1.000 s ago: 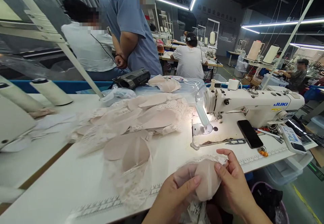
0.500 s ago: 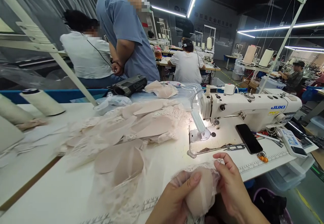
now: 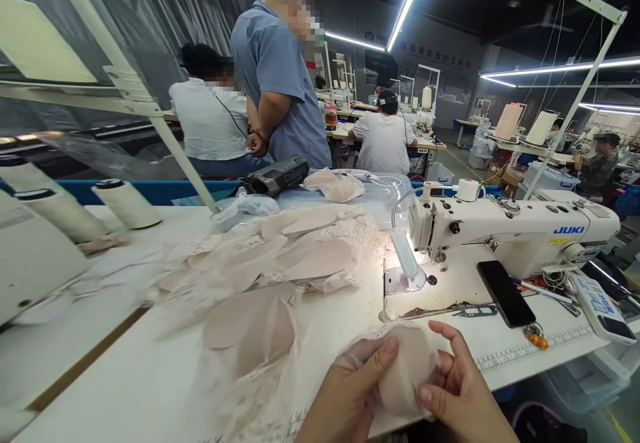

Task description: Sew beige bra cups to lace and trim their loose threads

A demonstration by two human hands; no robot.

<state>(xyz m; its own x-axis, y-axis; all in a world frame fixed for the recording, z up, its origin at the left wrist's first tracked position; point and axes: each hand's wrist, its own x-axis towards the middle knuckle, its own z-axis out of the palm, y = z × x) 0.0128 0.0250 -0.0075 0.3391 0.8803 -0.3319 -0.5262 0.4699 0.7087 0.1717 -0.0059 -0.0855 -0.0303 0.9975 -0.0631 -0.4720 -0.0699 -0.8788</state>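
Note:
Between my hands is a beige bra cup [image 3: 407,369] with sheer mesh and lace around it, held just off the table's front edge. My left hand [image 3: 357,379] grips its left side, thumb lying on the cup's face and fingers behind. On the right side my right hand [image 3: 457,389] pinches the cup's lower edge, with its index finger raised. A white JUKI sewing machine [image 3: 520,229] stands beyond, its small lamp lit over the needle plate. More lace-edged cup pieces [image 3: 265,329] lie spread on the table to the left.
A black phone [image 3: 506,293], thread snips [image 3: 477,310] and a white boxed device [image 3: 605,309] lie right of the needle area. Thread cones [image 3: 127,204] and a thread stand pole rise at left. Co-workers [image 3: 285,89] are behind the table.
My right thumb and fingers have moved from the lace's upper edge down to the cup's lower right side. My left hand keeps its hold. The whole view has shifted slightly.

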